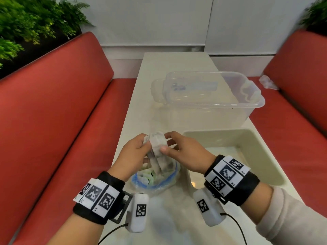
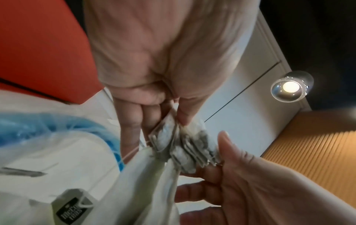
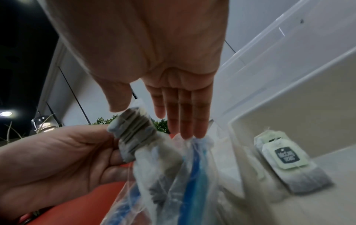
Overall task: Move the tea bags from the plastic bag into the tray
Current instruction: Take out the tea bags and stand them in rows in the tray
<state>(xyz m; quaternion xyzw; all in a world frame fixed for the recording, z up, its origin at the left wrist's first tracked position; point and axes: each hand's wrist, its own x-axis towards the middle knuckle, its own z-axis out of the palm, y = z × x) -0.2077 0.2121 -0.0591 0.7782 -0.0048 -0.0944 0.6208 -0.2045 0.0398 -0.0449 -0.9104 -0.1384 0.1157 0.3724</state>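
Dark-printed tag (image 2: 72, 208), lettering blurred

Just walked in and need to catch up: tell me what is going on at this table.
A person is moving tea bags out of a plastic bag into a beige tray. Both hands are raised above the bag, sharing one stack of tea bags: the left hand grips it from one side, and the right hand pinches it with thumb and fingers. A few tea bags already lie in the tray. A clear plastic tub stands farther back on the table.
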